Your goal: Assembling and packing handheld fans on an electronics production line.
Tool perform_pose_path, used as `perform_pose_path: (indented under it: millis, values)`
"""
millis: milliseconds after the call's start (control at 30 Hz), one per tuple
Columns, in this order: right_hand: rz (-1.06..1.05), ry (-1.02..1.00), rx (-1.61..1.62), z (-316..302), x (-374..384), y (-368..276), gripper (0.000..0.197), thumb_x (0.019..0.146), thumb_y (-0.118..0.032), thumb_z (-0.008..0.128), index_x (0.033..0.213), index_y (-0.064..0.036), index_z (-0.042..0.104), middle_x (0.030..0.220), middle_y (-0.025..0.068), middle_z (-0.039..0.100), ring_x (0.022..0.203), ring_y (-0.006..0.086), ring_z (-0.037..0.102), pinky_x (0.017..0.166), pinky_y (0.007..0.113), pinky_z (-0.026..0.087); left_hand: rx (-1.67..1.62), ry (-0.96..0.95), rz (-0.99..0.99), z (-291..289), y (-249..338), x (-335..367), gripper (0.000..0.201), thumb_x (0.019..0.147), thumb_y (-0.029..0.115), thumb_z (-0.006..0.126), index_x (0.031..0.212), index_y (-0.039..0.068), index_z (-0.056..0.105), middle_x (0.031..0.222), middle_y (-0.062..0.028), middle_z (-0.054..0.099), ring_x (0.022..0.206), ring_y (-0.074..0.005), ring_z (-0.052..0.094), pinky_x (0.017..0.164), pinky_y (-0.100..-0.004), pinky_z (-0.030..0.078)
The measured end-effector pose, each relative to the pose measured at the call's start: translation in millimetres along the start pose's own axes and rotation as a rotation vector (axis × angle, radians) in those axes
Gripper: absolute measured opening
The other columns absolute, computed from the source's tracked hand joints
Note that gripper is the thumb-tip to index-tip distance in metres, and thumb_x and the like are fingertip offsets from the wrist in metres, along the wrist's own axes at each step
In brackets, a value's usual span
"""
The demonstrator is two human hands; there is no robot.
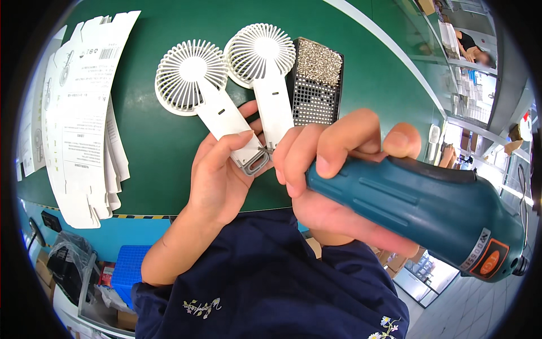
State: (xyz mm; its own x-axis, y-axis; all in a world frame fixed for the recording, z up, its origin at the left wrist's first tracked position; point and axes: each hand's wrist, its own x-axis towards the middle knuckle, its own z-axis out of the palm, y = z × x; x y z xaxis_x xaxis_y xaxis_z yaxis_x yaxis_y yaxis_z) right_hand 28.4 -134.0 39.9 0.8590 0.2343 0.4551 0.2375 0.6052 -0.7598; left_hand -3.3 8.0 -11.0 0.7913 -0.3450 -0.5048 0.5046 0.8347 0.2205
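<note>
My left hand (217, 178) is closed round the lower handle of a white handheld fan (221, 116), thumb on top and fingers behind. A grey loop (258, 164) sits at the handle's end. A second white handheld fan (272, 99) lies close on its right, its handle end partly hidden by my right hand. My right hand (344, 152) grips a teal electric screwdriver (384, 192), which points left. Its thin bit reaches the handle end of the left fan, near the grey loop. Whether the bit sits in a screw is too small to tell.
A black perforated tray (313, 104) with many small screws (319, 59) stands behind the fans on the green table (384, 85). Flattened white printed cartons (84, 124) are stacked at left. Below the table edge is a blue crate (130, 274). Another person (477, 53) sits far right.
</note>
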Motion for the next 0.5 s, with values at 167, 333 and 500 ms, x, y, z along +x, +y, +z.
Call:
perform_pose_path:
  millis: [167,333,500]
  values:
    - [-0.021,0.01,-0.013,4.5,-0.6,-3.3,0.081,0.078,-0.069,0.06,0.134,-0.0172,0.035,0.094,0.0093,0.048,0.053,0.0233,0.05,0.051,0.038,0.04,0.001,-0.017,0.0,1.8,0.6,0.5,0.053,0.089,0.014,0.048,0.139,-0.001,0.036,0.13,-0.0177,0.053,0.112,-0.0266,0.057,0.092,-0.0423,0.049]
    - [-0.132,0.044,-0.035,3.9,9.1,-18.5,0.071,0.083,-0.066,0.056,0.13,-0.0154,0.038,0.098,0.0075,0.047,0.057,0.0202,0.05,0.052,0.036,0.039,0.007,0.0,-0.014,2.0,1.1,0.3,0.057,0.087,0.013,0.048,0.139,-0.004,0.034,0.133,-0.0185,0.051,0.119,-0.0285,0.054,0.096,-0.0438,0.047]
    - [-0.338,0.318,-0.129,-39.6,27.8,-16.1,0.086,0.071,-0.088,0.036,0.124,-0.0195,0.041,0.085,0.0084,0.05,0.042,0.0177,0.045,0.035,0.031,0.038,0.053,0.015,0.013,2.9,-1.1,0.2,0.059,0.086,0.012,0.048,0.14,-0.006,0.031,0.135,-0.0201,0.048,0.122,-0.0297,0.052,0.098,-0.0444,0.045]
